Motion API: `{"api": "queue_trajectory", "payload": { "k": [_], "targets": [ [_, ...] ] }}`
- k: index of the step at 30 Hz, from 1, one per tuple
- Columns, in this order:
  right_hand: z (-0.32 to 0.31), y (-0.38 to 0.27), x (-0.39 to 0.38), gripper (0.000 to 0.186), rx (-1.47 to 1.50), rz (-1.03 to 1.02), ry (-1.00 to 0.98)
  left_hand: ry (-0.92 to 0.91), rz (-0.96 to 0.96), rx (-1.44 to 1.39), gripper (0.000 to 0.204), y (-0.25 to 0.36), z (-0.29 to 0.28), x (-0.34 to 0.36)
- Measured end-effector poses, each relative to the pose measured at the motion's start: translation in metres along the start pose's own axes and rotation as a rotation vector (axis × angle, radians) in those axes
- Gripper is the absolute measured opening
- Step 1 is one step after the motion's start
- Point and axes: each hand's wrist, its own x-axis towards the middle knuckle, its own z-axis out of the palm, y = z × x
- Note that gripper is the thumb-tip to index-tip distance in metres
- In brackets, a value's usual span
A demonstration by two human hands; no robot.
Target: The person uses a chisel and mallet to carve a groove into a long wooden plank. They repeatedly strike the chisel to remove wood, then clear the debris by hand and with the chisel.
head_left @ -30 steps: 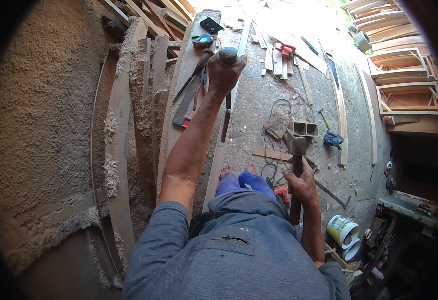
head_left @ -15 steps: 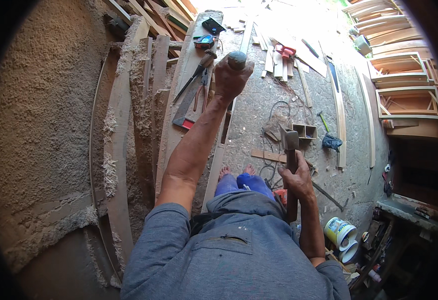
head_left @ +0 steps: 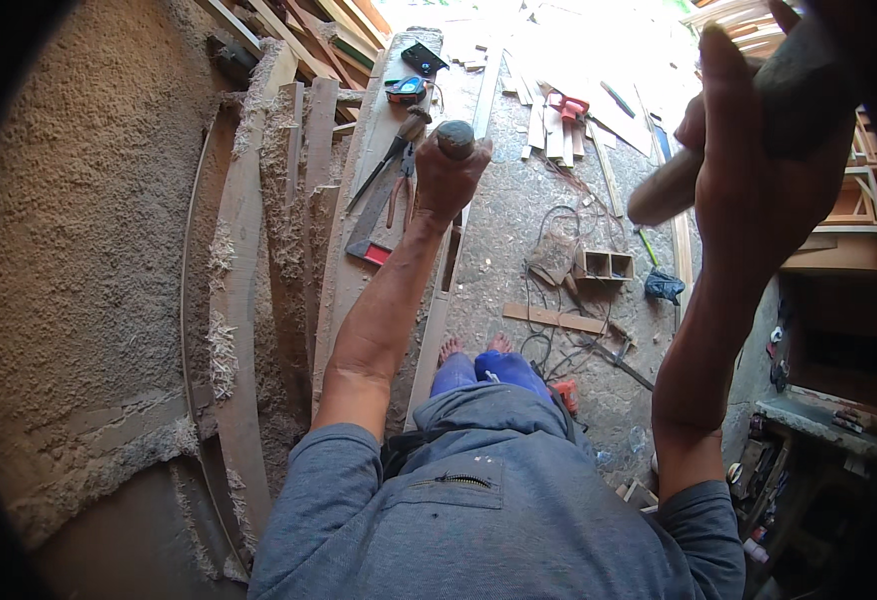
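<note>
My left hand point(head_left: 444, 180) is closed around an upright tool, probably a chisel, with a round grey top point(head_left: 456, 140); its lower end is hidden. It is over a long narrow board point(head_left: 429, 360) with a dark slot. My right hand point(head_left: 764, 200), in shadow, grips a hammer point(head_left: 664, 198) raised at the upper right, close to the camera. On the plank bench point(head_left: 344, 330) beside my left hand lie pliers point(head_left: 395, 205), a square with a red end point(head_left: 375, 253), a long dark tool point(head_left: 384, 165), a tape measure point(head_left: 406, 90) and a black metal part point(head_left: 423, 58).
Shaving-covered timber point(head_left: 239, 320) lines the rough wall point(head_left: 89, 250) on the left. The concrete floor point(head_left: 499, 250) holds scrap slats point(head_left: 559, 140), cords, a wooden box point(head_left: 604, 267) and a red tool point(head_left: 565, 395). Wooden frames point(head_left: 859, 200) and a dark shelf point(head_left: 799, 420) are right.
My right hand has swung the hammer from waist height up to the upper right, near the camera. My left hand has shifted slightly, still on the upright tool.
</note>
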Motion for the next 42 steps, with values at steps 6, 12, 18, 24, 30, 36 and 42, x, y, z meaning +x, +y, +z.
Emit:
{"api": "queue_trajectory", "payload": {
  "k": [6, 12, 18, 24, 30, 36, 42],
  "targets": [
    [0.068, 0.070, -0.073, 0.020, -0.547, 0.007, -0.963, -0.042, 0.255, 0.141, 0.014, 0.023, 0.004, -0.007],
    [0.052, 0.059, -0.088, 0.027, -0.302, 0.266, -0.885, -0.021, 0.254, 0.187, 0.005, 0.001, -0.005, -0.006],
    [0.026, 0.061, -0.121, 0.037, -0.117, 0.547, -0.756, 0.100, -0.253, -0.411, 0.015, -0.005, -0.051, 0.005],
    [0.013, 0.060, -0.125, 0.036, -0.024, 0.637, -0.662, 0.021, -0.196, -0.271, 0.018, 0.023, -0.029, 0.007],
    [0.012, 0.079, -0.145, 0.038, -0.022, 0.603, -0.640, -0.025, -0.199, -0.181, 0.021, 0.025, -0.016, 0.006],
    [0.015, 0.080, -0.150, 0.038, -0.024, 0.599, -0.638, -0.059, -0.153, -0.179, 0.019, 0.012, -0.015, 0.007],
    [0.017, 0.082, -0.148, 0.037, -0.014, 0.578, -0.623, -0.080, -0.134, -0.065, 0.020, 0.015, -0.009, 0.011]
  ]
}}
